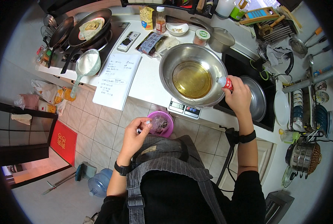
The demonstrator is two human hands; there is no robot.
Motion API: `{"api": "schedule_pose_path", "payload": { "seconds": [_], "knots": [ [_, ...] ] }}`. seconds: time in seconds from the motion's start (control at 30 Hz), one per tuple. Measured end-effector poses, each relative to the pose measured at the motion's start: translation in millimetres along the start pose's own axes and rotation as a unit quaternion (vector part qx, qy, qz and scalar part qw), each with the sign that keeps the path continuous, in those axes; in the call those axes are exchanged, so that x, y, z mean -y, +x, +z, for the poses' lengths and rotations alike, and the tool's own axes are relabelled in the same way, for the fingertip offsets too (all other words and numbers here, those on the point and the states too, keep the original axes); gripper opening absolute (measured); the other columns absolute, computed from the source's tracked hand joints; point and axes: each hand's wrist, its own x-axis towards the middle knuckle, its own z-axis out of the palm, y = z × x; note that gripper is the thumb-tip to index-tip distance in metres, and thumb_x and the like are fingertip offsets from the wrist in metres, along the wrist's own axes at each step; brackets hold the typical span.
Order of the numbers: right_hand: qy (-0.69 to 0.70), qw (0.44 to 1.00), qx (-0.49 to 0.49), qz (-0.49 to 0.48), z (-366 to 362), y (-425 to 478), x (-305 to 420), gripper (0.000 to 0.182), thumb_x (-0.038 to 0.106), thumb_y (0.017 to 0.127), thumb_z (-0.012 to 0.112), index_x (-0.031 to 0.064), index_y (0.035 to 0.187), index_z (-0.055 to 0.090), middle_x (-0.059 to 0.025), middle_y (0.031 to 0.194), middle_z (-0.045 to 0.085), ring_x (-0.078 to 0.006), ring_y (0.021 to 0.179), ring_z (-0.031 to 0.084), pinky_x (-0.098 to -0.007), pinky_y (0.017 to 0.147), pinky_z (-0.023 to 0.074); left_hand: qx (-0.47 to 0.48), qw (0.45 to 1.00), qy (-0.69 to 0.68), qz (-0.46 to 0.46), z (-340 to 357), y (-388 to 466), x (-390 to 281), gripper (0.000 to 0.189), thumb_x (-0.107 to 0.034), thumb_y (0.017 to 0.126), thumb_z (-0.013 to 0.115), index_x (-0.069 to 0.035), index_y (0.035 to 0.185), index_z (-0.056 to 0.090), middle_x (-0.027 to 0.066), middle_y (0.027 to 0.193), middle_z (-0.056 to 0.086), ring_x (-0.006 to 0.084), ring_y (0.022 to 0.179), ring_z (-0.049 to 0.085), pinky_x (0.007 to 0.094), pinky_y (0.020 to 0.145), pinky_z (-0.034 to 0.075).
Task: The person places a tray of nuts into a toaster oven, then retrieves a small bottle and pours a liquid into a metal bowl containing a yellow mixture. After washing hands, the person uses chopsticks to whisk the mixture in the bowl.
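Note:
My right hand holds a small bottle with a red label, tilted with its neck over the right rim of a large stainless steel bowl. Yellow oily liquid lies in the bowl's bottom. Under the bowl's front edge, a digital kitchen scale shows a lit display. My left hand pinches a small whitish cap between thumb and fingertips, in front of the counter and beside a pink bin. Whether liquid leaves the bottle cannot be told.
Left of the bowl lie an open notebook with handwriting, a phone and a plastic food packet. A ladle-like cup of white powder stands by the stove with frying pans. The sink holds a metal basin.

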Motion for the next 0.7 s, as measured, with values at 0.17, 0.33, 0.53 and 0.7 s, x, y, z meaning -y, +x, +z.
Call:
{"api": "schedule_pose_path", "payload": {
  "seconds": [0.17,0.33,0.53,0.7],
  "knots": [
    [-0.020,1.000,0.016,-0.012,0.5,1.6,1.2,0.037,0.014,0.065,0.070,0.0074,0.099,0.058,-0.0070,0.093,0.060,-0.0263,0.074,0.057,-0.0335,0.065,0.0405,-0.002,1.000,-0.009,0.002,0.1,-0.5,4.3,0.018,-0.013,0.083,0.063,-0.002,0.097,0.061,-0.0004,0.076,0.054,0.0061,0.066,0.048,0.0205,0.059,0.041],
    [-0.026,0.999,0.023,-0.020,0.8,2.8,3.5,0.035,0.013,0.065,0.068,0.0066,0.098,0.058,-0.0076,0.094,0.060,-0.0272,0.077,0.057,-0.0340,0.064,0.0391,-0.002,1.000,-0.004,-0.003,-1.4,-0.8,4.6,0.018,-0.014,0.083,0.063,-0.002,0.097,0.061,-0.0001,0.076,0.054,0.0061,0.066,0.048,0.0205,0.059,0.041],
    [-0.046,0.998,0.009,-0.034,2.7,4.8,3.7,0.037,0.010,0.063,0.068,0.0065,0.098,0.058,-0.0082,0.088,0.058,-0.0261,0.071,0.056,-0.0342,0.063,0.0389,-0.005,1.000,0.001,0.004,-2.5,-1.1,4.1,0.019,-0.014,0.083,0.063,-0.002,0.097,0.062,0.0000,0.076,0.054,0.0062,0.066,0.048,0.0204,0.059,0.041],
    [0.017,0.999,0.020,0.026,0.7,6.6,9.0,0.038,0.009,0.065,0.070,0.0042,0.101,0.057,-0.0079,0.092,0.060,-0.0250,0.075,0.059,-0.0328,0.068,0.0429,-0.008,1.000,0.000,-0.006,-4.1,-2.0,3.2,0.018,-0.014,0.083,0.063,-0.002,0.097,0.062,0.0001,0.076,0.054,0.0063,0.066,0.048,0.0207,0.060,0.042]
  ]
}}
